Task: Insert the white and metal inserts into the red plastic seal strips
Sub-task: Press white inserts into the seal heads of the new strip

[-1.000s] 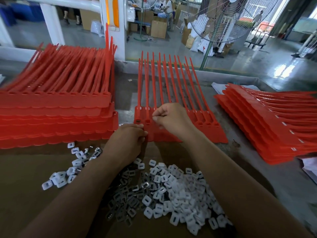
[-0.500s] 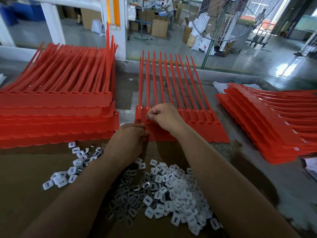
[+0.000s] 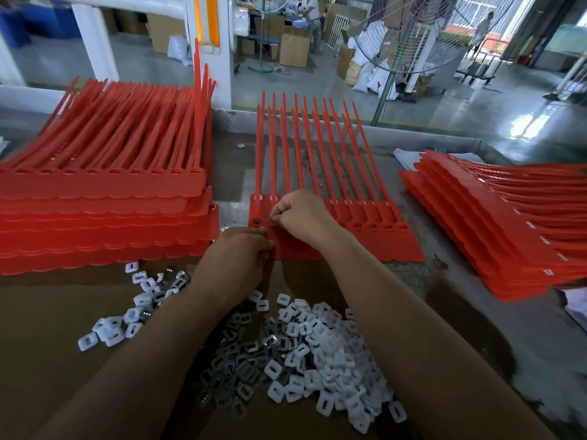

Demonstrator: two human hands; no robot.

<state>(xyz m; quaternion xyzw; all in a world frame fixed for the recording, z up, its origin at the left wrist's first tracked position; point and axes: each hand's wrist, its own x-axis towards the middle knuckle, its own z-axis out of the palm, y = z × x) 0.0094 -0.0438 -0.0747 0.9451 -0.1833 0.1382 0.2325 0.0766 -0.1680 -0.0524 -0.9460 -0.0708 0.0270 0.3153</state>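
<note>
Between two stacks (image 3: 101,217), left hand (image 3: 235,262) and right hand (image 3: 305,217) (curled) pinch one sheet (image 3: 365,242).

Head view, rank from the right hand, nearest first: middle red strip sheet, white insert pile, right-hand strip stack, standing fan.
1. Middle red strip sheet: directly under the right hand, touching.
2. White insert pile, toward the person, and right-hand strip stack, off to the right: too close to call.
3. Standing fan: far behind, back right.

Bright daylight from the right, floor glare, edges perhaps warped.
</note>
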